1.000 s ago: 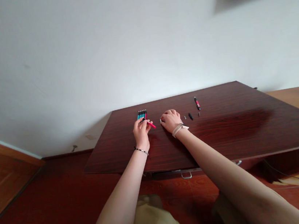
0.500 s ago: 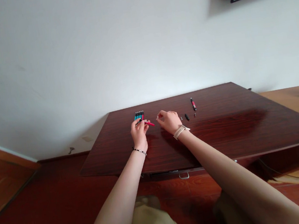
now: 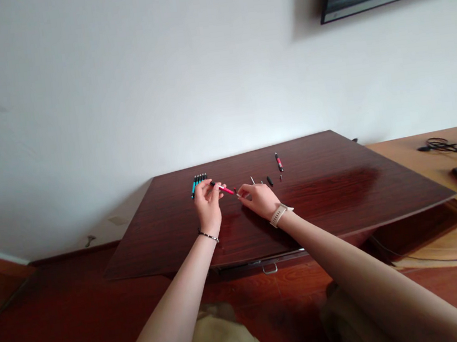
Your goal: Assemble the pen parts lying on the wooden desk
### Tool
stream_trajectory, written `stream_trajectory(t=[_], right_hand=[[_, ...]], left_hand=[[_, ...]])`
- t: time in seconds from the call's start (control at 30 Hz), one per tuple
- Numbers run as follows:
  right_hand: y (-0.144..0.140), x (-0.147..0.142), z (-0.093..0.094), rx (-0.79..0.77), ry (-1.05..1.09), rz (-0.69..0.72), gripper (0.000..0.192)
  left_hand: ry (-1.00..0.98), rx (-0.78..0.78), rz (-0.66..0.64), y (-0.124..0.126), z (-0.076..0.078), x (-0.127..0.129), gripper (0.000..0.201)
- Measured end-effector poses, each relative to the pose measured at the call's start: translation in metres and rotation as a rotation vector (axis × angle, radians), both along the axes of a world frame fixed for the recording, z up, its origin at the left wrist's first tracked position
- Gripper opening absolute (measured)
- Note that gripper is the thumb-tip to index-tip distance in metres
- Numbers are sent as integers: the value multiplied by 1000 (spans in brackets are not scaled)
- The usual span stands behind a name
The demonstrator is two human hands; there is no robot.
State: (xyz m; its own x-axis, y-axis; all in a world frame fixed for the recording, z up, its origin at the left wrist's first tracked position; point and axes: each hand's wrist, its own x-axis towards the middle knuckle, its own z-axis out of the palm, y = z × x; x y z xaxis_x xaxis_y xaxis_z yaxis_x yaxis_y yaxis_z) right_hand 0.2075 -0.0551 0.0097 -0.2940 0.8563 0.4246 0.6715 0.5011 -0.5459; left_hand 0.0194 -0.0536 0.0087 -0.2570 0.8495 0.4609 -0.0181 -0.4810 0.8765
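Two hands: L (image 3: 207,203) fingers (image 3: 214,189) pinch pink pen (image 3: 225,190).

The right hand (image 3: 261,198) has left the table and now pinches a small dark piece (image 3: 235,190) just beside the tip of the pink pen barrel (image 3: 223,188), at its fingertips.

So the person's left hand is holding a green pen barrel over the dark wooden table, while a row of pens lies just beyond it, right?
Not quite: the slim pen barrel in the left hand is pink-red, not green, as the head view shows. It is held over the dark wooden table, with the row of pens just beyond.
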Motion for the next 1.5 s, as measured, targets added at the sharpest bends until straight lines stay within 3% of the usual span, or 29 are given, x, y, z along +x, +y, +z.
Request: stream_trajectory(t=[0.4, 0.77, 1.33, 1.5], right_hand=[[-4, 19, 7, 23, -61, -2, 5], [-7, 23, 10, -3, -51, -48, 7], [-8, 23, 11, -15, 6, -96, 11], [-9, 21, 12, 2, 72, -110, 29]], left_hand=[[193, 100, -43, -7, 4, 25, 34], [299, 165, 21, -8, 2, 22, 29], [361, 101, 20, -6, -5, 15, 26], [409, 104, 5, -6, -4, 15, 24]])
